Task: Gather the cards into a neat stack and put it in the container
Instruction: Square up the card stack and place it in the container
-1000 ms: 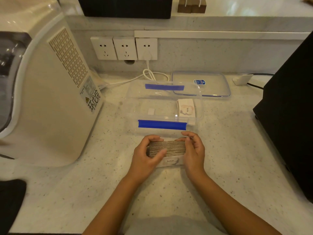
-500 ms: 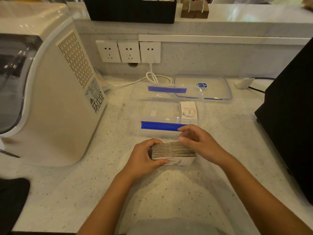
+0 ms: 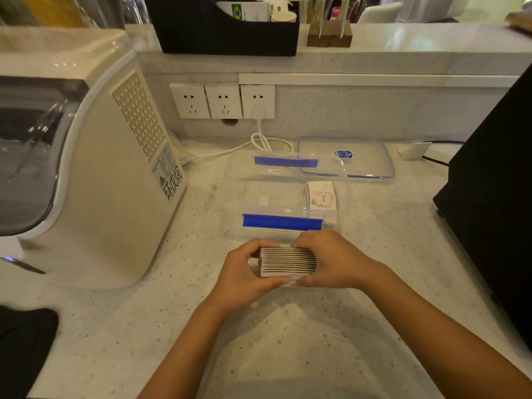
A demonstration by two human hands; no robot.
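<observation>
speckled pale countertop (image 3: 121,326) spans the view. large cream appliance (image 3: 86,174) at left, vented side panel and a warning label facing the middle. black box-like object (image 3: 495,214) at right edge. black organiser (image 3: 227,30) on the raised ledge behind, above three wall sockets (image 3: 223,100); white cable (image 3: 267,142) plugged into the rightmost one.

clear container (image 3: 288,194) with blue clips sits open mid-counter, just beyond the hands; a few cards (image 3: 321,195) printed "love" lie inside at its right end. its clear lid (image 3: 345,156) lies flat behind it, to the right, partly overlapped by the container's far rim.

card stack (image 3: 288,262) held on edge between both hands, just in front of the container's near wall, card edges up and closely aligned. whether it rests on the counter: cannot tell.

left hand (image 3: 244,275) grips the stack's left end, thumb along the near face. right hand (image 3: 334,260) grips the right end, fingers curled over the top.
</observation>
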